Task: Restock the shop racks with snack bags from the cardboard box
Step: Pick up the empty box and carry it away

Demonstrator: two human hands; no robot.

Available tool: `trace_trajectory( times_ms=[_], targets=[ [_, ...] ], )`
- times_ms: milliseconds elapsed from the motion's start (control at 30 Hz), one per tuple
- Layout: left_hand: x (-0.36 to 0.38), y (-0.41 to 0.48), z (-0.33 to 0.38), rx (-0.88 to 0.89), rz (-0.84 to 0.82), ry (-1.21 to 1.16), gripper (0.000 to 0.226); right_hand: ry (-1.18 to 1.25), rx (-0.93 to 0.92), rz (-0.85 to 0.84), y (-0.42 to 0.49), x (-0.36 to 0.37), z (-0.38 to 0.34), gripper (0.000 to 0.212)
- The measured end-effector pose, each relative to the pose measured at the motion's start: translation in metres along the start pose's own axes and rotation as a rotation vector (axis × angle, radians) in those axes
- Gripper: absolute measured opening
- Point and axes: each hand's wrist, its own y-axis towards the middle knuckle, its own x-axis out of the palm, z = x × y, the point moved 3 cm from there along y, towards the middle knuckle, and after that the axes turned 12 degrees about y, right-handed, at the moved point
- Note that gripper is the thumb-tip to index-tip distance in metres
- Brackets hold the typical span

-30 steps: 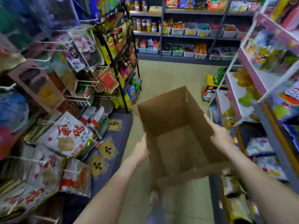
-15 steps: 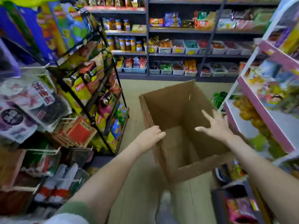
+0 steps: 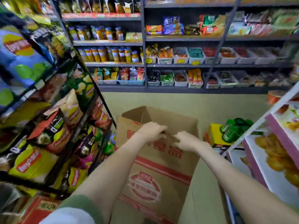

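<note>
Cardboard box (image 3: 158, 167) gripped at near top edge by curled fingers (image 3: 161, 128) of left hand (image 3: 150, 131) and right hand (image 3: 187, 141); carry level, clear of crisp rack (image 3: 72, 139).

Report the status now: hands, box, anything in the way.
Left hand and right hand grip near rim of cardboard box. Top open, contents hidden. Chip rack close on left.

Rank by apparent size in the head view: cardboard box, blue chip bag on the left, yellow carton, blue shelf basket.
1. cardboard box
2. blue chip bag, inflated by nearness to the camera
3. yellow carton and blue shelf basket: about alike
</note>
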Motion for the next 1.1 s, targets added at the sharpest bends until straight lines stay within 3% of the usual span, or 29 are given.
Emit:
trace_trajectory(
  times_ms=[100, 233, 367, 567, 633, 733, 800, 967, 1100],
  targets=[
    [0.009, 0.036, -0.074, -0.027, -0.115, 0.046, 0.033, -0.118, -0.074, 0.022, 0.055, -0.038, -0.017, 0.044],
    [0.016, 0.083, -0.142, -0.083, -0.059, 0.166, 0.016, -0.35, -0.165, 0.076, 0.13, -0.085, -0.042, 0.043],
    [0.006, 0.138, -0.206, -0.193, 0.034, 0.167, 0.016, -0.438, -0.176, 0.156, 0.215, -0.133, -0.052, 0.064],
    [0.003, 0.234, -0.304, -0.352, 0.085, 0.15, 0.007, -0.488, -0.328, 0.255, 0.341, -0.222, -0.062, 0.055],
    [0.008, 0.268, -0.345, -0.371, 0.091, 0.204, 0.023, -0.516, -0.366, 0.236, 0.394, -0.244, -0.067, 0.05],
    [0.015, 0.314, -0.405, -0.429, -0.001, 0.144, 0.017, -0.549, -0.419, 0.197, 0.485, -0.271, -0.076, 0.045],
    [0.023, 0.343, -0.454, -0.499, 0.004, 0.16, 0.024, -0.544, -0.484, 0.173, 0.547, -0.291, -0.089, 0.045],
    [0.041, 0.373, -0.576, -0.755, 0.062, 0.098, 0.024, -0.607, -0.723, 0.075, 0.686, -0.33, -0.157, 0.062],
    [0.077, 0.358, -0.659, -0.961, 0.065, 0.072, 0.033, -0.649, -0.938, -0.053, 0.784, -0.322, -0.229, 0.074]
  ],
)
